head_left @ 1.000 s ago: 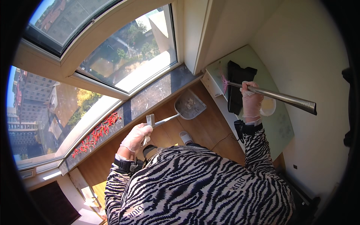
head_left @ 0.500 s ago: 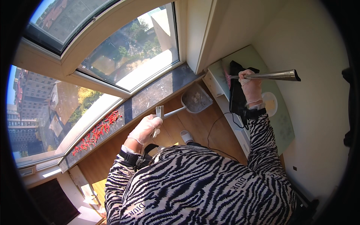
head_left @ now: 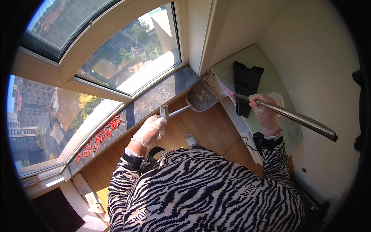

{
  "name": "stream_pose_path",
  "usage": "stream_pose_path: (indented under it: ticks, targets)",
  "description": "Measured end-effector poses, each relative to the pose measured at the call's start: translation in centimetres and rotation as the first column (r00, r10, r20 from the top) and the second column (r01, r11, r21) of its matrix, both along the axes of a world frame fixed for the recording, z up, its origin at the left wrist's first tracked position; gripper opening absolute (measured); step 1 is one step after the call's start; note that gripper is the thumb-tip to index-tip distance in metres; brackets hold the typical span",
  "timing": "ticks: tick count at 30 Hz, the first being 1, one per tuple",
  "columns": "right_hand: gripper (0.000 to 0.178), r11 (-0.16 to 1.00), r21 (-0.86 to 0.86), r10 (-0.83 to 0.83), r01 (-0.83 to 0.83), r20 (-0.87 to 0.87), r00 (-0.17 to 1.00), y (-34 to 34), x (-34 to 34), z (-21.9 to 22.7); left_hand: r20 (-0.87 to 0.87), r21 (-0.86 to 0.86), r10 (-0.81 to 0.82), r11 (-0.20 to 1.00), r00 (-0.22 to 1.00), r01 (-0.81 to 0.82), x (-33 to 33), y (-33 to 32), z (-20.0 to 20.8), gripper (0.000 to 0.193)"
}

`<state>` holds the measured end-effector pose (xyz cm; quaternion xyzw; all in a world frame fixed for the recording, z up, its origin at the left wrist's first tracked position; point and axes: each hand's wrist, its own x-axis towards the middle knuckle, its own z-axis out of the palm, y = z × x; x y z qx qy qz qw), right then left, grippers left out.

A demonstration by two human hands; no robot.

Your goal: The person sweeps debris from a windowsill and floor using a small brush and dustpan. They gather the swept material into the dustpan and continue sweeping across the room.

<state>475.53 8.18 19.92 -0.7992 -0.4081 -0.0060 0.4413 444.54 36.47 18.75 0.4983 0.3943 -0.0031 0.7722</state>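
Observation:
My left hand, in a clear glove, is closed around the handle end of a long-handled dustpan. Its grey pan, with some debris in it, hangs beside the windowsill near the corner. My right hand, also gloved, grips the metal handle of a broom. That handle slants down to the right, and its pink bristles show at the left edge of the green-topped table, left of a black stand. Whether the bristles touch the table edge I cannot tell.
Red chili peppers lie on the dark windowsill below the windows. On the green-topped table are a black stand and a pale round container. A cable runs across the wooden floor.
My right hand has moved nearer to me, and the broom handle has swung from level to slanting down to the right. The bristles came nearer too. My left hand and the dustpan barely moved.

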Motion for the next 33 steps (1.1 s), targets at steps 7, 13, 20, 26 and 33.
stream_pose_path:
  ticks: [7,13,20,26,33]
  targets:
    - [0.007,0.949,0.242,-0.12,0.199,-0.308,0.944,5.1,1.6,-4.3,0.001,-0.013,0.016,1.0,1.0,-0.016,-2.0,0.9,-0.8,0.015]
    - [0.009,0.947,0.108,-0.316,0.304,0.127,0.94,9.2,6.6,-4.7,0.004,-0.014,-0.007,1.0,1.0,0.008,-1.7,0.0,-0.7,0.018]
    - [0.007,1.0,0.011,-0.028,0.026,0.252,0.967,10.0,5.7,-2.9,0.02,-0.005,-0.031,0.999,0.999,0.031,-1.9,0.3,-1.1,0.025]
    - [0.007,0.962,-0.153,0.241,-0.226,0.087,0.967,7.5,0.0,0.0,0.032,0.03,0.006,1.0,0.999,-0.007,-3.4,1.4,-1.3,0.025]
    - [0.007,0.991,-0.032,0.133,-0.132,0.029,0.991,4.8,-2.1,0.0,0.006,0.023,-0.005,1.0,1.0,0.005,-4.5,1.6,-1.8,0.024]
